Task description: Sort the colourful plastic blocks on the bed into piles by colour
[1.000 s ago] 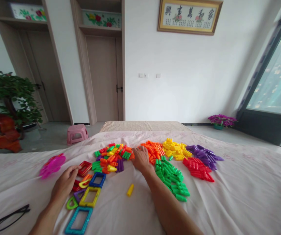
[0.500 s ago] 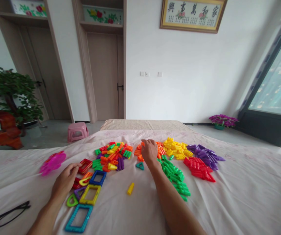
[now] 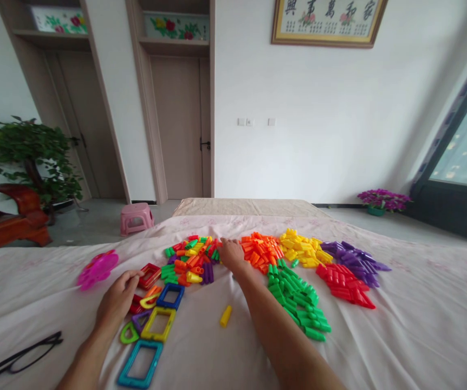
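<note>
My left hand (image 3: pixel 120 292) rests at the left, its thumb and fingers closed on the near edge of a red square magnetic tile (image 3: pixel 149 276). Beside it lie a yellow square tile (image 3: pixel 158 324), a blue one (image 3: pixel 170 296), a teal one (image 3: pixel 140 364) and smaller curved and triangular tiles. Over the right edge of a mixed-colour pile of plastic bullet-shaped pieces (image 3: pixel 195 261) reaches my right hand (image 3: pixel 232 254), fingers extended leftward and apart; nothing shows in them. Right of that hand is an orange heap (image 3: pixel 261 252).
Yellow (image 3: pixel 302 248), purple (image 3: pixel 353 261), red (image 3: pixel 345 284) and green (image 3: pixel 296 298) heaps lie to the right. One yellow piece (image 3: pixel 226 316) lies alone in front. Magenta flower-shaped plastic (image 3: pixel 98 271) and eyeglasses (image 3: pixel 26 355) are at left on the cloth (image 3: pixel 420 325).
My right hand has moved left from the orange heap to the mixed pile. A teal triangle tile near it no longer shows. My left hand stays at the red tile; the view has shifted slightly.
</note>
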Demonstrator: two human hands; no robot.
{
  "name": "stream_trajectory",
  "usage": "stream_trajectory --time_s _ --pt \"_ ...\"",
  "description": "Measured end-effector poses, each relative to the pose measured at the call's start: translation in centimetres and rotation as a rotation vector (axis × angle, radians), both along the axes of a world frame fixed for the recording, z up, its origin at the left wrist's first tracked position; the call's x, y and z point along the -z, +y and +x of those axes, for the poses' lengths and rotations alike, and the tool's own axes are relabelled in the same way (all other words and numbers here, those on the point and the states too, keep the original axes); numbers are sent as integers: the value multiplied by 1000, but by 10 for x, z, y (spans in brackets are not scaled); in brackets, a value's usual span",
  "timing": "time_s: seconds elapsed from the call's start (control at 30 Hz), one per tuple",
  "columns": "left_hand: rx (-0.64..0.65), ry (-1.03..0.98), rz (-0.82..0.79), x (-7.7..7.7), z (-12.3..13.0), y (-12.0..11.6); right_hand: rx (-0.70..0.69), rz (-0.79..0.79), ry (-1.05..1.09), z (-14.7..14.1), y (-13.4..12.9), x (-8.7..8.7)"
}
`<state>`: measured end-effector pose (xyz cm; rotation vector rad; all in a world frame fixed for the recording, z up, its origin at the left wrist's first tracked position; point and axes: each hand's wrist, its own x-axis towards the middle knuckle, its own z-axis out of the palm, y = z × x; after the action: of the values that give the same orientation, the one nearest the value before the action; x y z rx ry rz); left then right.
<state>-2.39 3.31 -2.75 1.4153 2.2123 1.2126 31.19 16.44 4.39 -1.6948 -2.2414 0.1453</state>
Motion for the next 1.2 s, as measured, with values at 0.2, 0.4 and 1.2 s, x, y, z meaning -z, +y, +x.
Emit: stream_trajectory --time_s 0.2,0.4,1.2 --pt "8 0 12 -2 1 -1 -31 22 -3 6 -4 -4" --pt "17 -14 6 -4 4 -3 63 108 96 18 -14 -11" --pt "3 7 12 -4 3 -3 -71 194 -3 6 -18 6"
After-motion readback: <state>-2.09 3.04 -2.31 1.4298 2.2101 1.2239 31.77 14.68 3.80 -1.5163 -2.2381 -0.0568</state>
